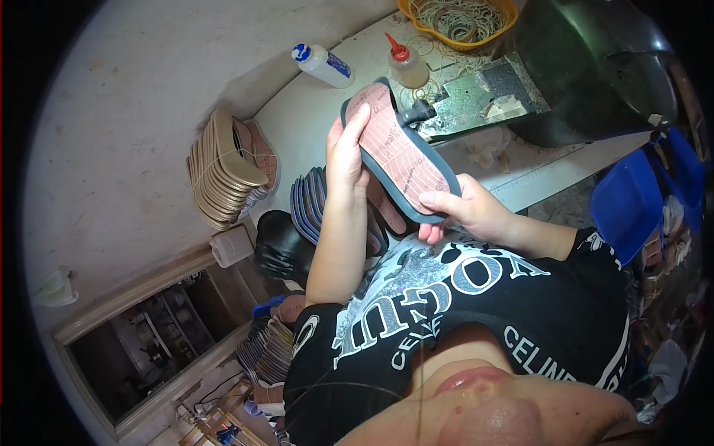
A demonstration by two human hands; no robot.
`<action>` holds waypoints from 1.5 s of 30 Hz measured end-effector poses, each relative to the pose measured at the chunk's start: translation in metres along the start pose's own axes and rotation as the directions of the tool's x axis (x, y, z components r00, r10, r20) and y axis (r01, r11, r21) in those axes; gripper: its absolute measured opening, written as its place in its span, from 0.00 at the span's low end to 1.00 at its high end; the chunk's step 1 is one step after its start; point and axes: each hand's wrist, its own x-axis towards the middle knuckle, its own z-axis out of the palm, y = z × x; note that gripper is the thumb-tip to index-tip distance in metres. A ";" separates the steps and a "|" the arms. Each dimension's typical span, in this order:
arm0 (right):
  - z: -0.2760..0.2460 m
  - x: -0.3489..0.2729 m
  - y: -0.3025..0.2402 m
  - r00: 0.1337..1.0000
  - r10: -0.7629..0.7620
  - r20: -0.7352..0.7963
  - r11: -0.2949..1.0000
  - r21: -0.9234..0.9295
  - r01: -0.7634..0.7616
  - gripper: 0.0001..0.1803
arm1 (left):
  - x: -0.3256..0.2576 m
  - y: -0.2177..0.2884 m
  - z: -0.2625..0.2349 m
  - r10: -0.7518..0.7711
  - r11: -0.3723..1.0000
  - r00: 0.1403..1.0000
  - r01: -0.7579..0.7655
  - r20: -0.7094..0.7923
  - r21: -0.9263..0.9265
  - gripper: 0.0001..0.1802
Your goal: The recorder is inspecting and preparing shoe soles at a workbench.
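Both my hands grip one shoe insole (401, 152), its pinkish patterned underside turned up and a dark rim all around. My left hand (348, 152) is closed on its left edge near the far end, with the thumb lying on the pink face. At the near end, my right hand (467, 204) pinches it, thumb on top and fingertips showing below. The insole is tilted and held above the white table (297, 111). Just past its right edge, a black knob-like part (418, 112) sticks out from a green metal plate (483, 100).
A tied stack of tan insoles (219, 175) stands left, with dark-edged insoles (306, 204) beside my left forearm. Farther back are a white bottle (325, 65), a red-tipped squeeze bottle (408, 67) and a yellow basket (494, 37) of rubber bands. A blue plastic chair (628, 193) is at right.
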 end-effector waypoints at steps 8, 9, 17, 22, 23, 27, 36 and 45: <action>0.000 0.001 0.001 0.999 -0.040 0.027 0.999 0.005 0.040 0.18 | -0.008 -0.003 0.006 0.104 0.994 0.992 -0.103 -0.068 0.020 0.18; 0.000 0.002 0.001 0.997 -0.010 0.076 1.000 -0.025 0.012 0.18 | -0.010 -0.002 0.004 0.123 0.992 0.989 -0.123 -0.080 0.015 0.18; 0.009 0.002 -0.010 0.987 -0.079 0.138 0.986 -0.133 0.098 0.16 | -0.058 0.030 0.000 0.270 0.955 0.956 -0.281 -0.110 -0.093 0.18; -0.005 0.015 -0.018 0.948 -0.147 0.284 0.989 0.031 0.144 0.24 | -0.079 0.030 -0.008 0.206 0.963 0.978 -0.210 -0.041 -0.171 0.16; -0.004 0.018 -0.016 0.929 -0.188 0.320 0.982 0.062 0.178 0.25 | -0.082 0.027 -0.007 0.153 0.965 0.988 -0.148 0.005 -0.214 0.16; -0.004 0.035 -0.004 0.897 -0.155 0.415 0.973 -0.094 0.212 0.20 | -0.098 0.018 0.008 0.058 0.992 0.989 -0.041 0.133 -0.123 0.19; 0.035 0.006 -0.038 0.928 0.061 0.368 0.983 -0.184 0.008 0.18 | -0.126 0.034 0.016 0.240 0.970 0.952 -0.230 0.189 -0.075 0.15; 0.025 0.020 -0.045 0.998 -0.060 0.035 0.835 -0.546 0.070 0.13 | -0.097 0.009 0.007 0.491 0.861 0.871 -0.484 -0.010 0.160 0.12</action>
